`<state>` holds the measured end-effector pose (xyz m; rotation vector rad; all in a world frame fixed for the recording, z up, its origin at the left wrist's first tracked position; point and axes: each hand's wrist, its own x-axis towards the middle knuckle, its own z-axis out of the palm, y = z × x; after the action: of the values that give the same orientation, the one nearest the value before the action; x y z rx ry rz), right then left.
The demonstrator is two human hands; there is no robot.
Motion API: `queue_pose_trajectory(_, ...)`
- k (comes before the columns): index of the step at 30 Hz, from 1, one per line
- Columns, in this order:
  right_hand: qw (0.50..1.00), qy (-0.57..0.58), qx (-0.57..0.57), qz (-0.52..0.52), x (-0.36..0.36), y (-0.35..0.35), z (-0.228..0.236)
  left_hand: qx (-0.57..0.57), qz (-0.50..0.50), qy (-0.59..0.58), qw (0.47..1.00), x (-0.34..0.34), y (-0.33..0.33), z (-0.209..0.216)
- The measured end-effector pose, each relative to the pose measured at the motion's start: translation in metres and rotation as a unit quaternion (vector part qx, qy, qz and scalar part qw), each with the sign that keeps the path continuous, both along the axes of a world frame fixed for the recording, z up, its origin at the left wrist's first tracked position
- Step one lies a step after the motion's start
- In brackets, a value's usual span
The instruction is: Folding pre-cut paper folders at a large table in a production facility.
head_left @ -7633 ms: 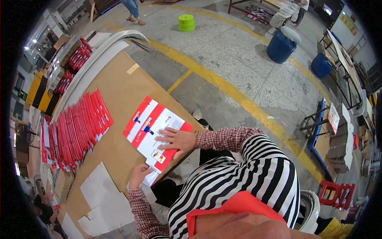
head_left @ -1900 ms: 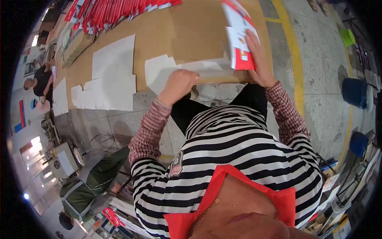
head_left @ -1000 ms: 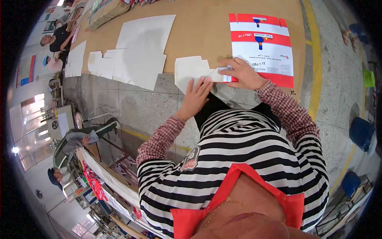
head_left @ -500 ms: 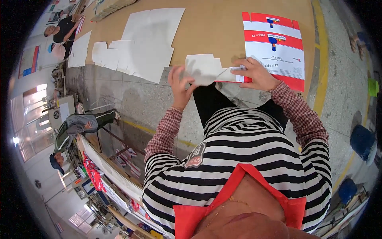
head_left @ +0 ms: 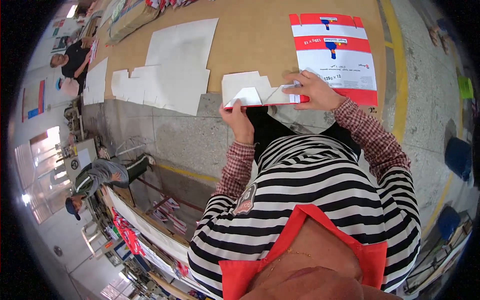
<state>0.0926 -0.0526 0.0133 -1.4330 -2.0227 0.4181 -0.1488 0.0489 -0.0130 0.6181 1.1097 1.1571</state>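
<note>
A small cardboard carton blank (head_left: 241, 86) lies at the table's near edge, its pale grey inner side up. White flaps with red edges are folded over along its near side. At its near left corner my left hand (head_left: 238, 121) is closed on the folded edge, fingertips on the white flap. My right hand (head_left: 318, 92) grips the folded right end, thumb below and fingers above; part of that end is hidden under the fingers. Just beyond the right hand lies a flat printed carton sheet (head_left: 334, 55) in red and white.
Large white cardboard sheets (head_left: 182, 45) lie on the brown table (head_left: 250, 37) to the left, with a tied bundle (head_left: 131, 22) behind them. People (head_left: 100, 172) work at other benches on the left. Blue chairs (head_left: 457, 159) stand on the right.
My left hand has come down and right, from open above the blank to gripping its near left corner. A white flap there is now folded over. The right hand keeps its hold.
</note>
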Motion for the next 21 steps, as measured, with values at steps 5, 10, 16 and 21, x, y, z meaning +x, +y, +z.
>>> queue_pose_trajectory(5, 1.0, -0.005, 0.0, 0.015, 0.001, -0.002, 0.009, 0.583, -0.326, 0.292, 0.685, 0.06, -0.006, 0.032)
queue_pose_trajectory(10, 0.989, -0.116, -0.041, -0.087, 0.022, -0.034, 0.021, 0.599, -0.483, 0.408, 0.491, 0.077, 0.021, 0.033)
queue_pose_trajectory(16, 0.979, -0.083, -0.011, -0.184, 0.029, -0.048, 0.018, 0.598, -0.465, 0.405, 0.513, 0.088, 0.029, 0.016)
queue_pose_trajectory(21, 0.982, -0.098, -0.025, -0.159, 0.028, -0.054, 0.004, 0.607, -0.455, 0.497, 0.422, 0.097, 0.026, 0.009)
